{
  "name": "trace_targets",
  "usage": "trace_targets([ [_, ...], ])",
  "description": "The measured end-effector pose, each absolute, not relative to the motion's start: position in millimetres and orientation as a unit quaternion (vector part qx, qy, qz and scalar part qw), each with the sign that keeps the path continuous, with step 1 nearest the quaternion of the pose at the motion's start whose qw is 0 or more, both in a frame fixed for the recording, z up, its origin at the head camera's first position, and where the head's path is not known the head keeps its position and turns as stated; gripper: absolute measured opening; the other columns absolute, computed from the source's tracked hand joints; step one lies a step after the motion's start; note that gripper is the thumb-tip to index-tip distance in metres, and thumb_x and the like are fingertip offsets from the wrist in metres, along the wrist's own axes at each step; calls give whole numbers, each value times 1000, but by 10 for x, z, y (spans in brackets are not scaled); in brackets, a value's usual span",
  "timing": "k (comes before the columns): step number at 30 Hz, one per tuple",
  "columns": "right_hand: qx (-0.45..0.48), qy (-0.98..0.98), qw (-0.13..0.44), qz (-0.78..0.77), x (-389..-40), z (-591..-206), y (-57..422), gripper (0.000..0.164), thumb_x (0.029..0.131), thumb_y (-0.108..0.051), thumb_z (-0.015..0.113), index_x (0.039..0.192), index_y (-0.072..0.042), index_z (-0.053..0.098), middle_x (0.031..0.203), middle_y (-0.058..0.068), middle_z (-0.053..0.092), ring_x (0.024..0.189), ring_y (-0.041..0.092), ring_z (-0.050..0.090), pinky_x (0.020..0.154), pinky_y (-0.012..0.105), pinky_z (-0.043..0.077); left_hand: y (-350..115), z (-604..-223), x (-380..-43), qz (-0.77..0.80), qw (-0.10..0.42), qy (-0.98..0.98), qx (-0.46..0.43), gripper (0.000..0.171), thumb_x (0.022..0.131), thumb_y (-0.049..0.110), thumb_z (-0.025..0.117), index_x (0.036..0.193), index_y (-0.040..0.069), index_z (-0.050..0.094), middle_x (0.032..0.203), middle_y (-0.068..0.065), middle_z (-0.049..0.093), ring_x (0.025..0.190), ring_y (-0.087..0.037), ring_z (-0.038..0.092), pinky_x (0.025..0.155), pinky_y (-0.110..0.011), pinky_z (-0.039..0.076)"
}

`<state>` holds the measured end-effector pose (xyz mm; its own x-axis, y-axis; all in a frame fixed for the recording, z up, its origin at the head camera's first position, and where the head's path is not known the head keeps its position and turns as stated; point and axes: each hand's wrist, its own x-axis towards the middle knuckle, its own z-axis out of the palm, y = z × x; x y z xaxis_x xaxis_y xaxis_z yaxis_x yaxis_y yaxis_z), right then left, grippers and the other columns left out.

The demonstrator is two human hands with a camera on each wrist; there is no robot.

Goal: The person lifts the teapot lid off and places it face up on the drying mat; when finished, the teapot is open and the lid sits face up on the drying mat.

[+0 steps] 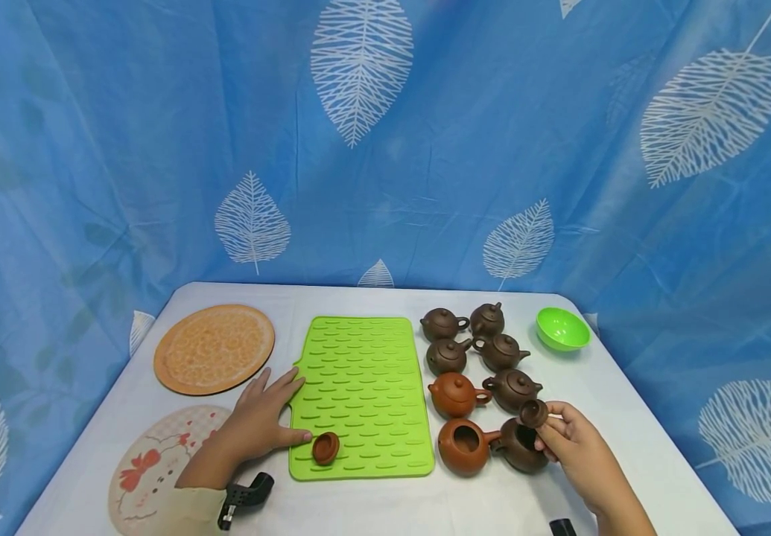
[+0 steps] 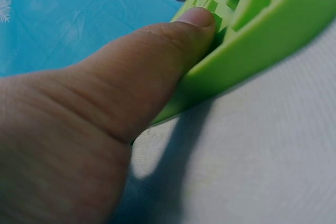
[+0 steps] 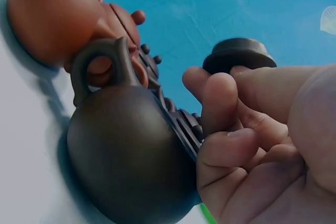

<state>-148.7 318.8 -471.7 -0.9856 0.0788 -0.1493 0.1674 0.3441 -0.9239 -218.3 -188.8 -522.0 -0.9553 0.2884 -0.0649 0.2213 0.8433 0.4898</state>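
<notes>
My right hand [image 1: 574, 439] pinches a dark brown teapot lid [image 3: 239, 54], turned underside up, just above the lidless dark teapot [image 3: 131, 150]. Left of that pot stands a lidless reddish-brown teapot [image 1: 463, 448]. A reddish-brown lid [image 1: 325, 448] lies upturned on the lower left of the green mat [image 1: 365, 394]. With fingers spread, my left hand [image 1: 258, 417] rests at the mat's left edge. Its thumb [image 2: 157, 51] lies over the rim, close to the reddish lid.
Behind the lidless pots stand a lidded reddish teapot [image 1: 454, 394] and several lidded dark teapots [image 1: 445, 356]. A green bowl [image 1: 562, 329] sits at the back right. On the left are a round orange-tan mat [image 1: 214, 348] and a round cartoon mat [image 1: 150, 465].
</notes>
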Motion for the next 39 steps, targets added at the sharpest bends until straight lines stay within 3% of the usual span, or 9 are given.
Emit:
trace_targets([
  [3, 68, 801, 27, -594, -1476, -4731, 3187, 35, 109, -23, 59, 130, 2, 47, 111, 4, 78, 76, 9, 59, 63, 23, 53, -1891, -5224, -2182, 246, 66, 958, 134, 111, 71, 72, 85, 158, 14, 48, 172, -7, 32, 159, -52, 7, 123, -75, 10],
  [7, 43, 767, 21, -640, -1458, -4732, 3146, 32, 108, -18, 61, 128, 3, 48, 107, 4, 77, 75, 7, 58, 61, 20, 51, -1894, -5226, -2181, 246, 65, 958, 136, 111, 71, 71, 85, 159, 14, 48, 172, -8, 32, 159, -53, 7, 123, -74, 10],
  [19, -29, 698, 61, -713, -1529, -4711, 2886, 20, 109, -14, 57, 126, -4, 53, 107, -3, 74, 79, 3, 60, 66, 16, 53, -1890, -5218, -2183, 247, 69, 957, 132, 111, 71, 69, 86, 159, 14, 47, 172, -7, 31, 159, -52, 6, 123, -74, 10],
  [30, -32, 659, 104, -744, -1633, -4709, 2513, 22, 109, -17, 57, 127, -6, 51, 109, 1, 76, 75, 1, 59, 62, 13, 50, -1889, -5211, -2182, 249, 62, 956, 140, 109, 73, 68, 86, 159, 13, 47, 171, -9, 32, 159, -52, 8, 124, -73, 10],
  [39, -10, 653, 156, -741, -1695, -4655, 2168, 33, 106, -23, 63, 131, -4, 53, 105, 2, 73, 71, 2, 58, 60, 14, 50, -1889, -5197, -2168, 248, 63, 957, 137, 109, 72, 67, 87, 159, 13, 47, 172, -8, 32, 159, -52, 8, 123, -74, 11],
])
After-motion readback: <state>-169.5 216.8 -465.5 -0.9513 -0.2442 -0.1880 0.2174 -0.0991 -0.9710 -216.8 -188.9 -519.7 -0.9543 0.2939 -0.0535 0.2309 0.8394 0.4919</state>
